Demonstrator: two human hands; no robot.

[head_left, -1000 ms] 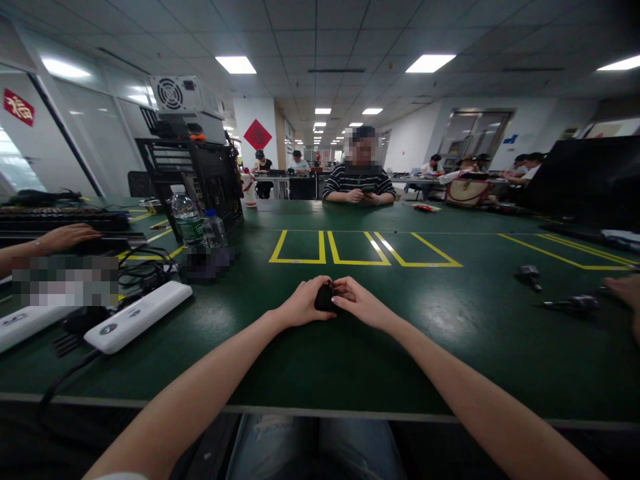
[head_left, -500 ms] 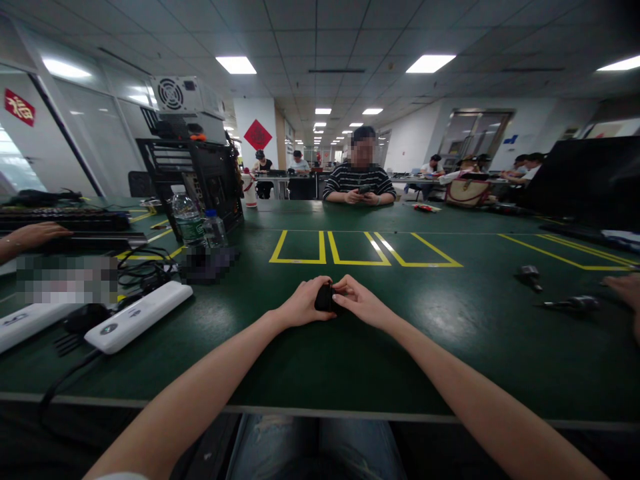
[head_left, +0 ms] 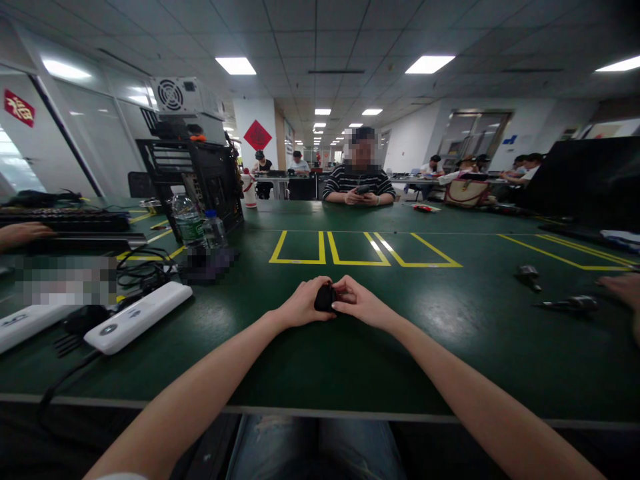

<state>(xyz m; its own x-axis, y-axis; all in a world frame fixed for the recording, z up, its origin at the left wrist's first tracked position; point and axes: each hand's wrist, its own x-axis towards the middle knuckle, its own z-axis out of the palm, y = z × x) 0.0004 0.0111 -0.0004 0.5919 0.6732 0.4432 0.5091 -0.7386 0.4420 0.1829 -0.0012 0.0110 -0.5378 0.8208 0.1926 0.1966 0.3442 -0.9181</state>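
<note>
Both my hands meet at the middle of the green table [head_left: 320,360]. My left hand [head_left: 301,305] and my right hand [head_left: 361,301] are closed together around a small black object [head_left: 325,298], which rests between the fingertips just above the table surface. What the object is cannot be made out, as fingers hide most of it.
White power strips [head_left: 137,317] and black cables [head_left: 145,267] lie at left, with water bottles [head_left: 189,220] and an open computer case [head_left: 200,173] behind. Small dark tools [head_left: 529,275] lie at right beside another person's hand [head_left: 623,288]. A person in a striped shirt [head_left: 359,183] sits opposite.
My hands stay locked on the black object. The other person's hand at the far left has drawn back toward the frame's left edge.
</note>
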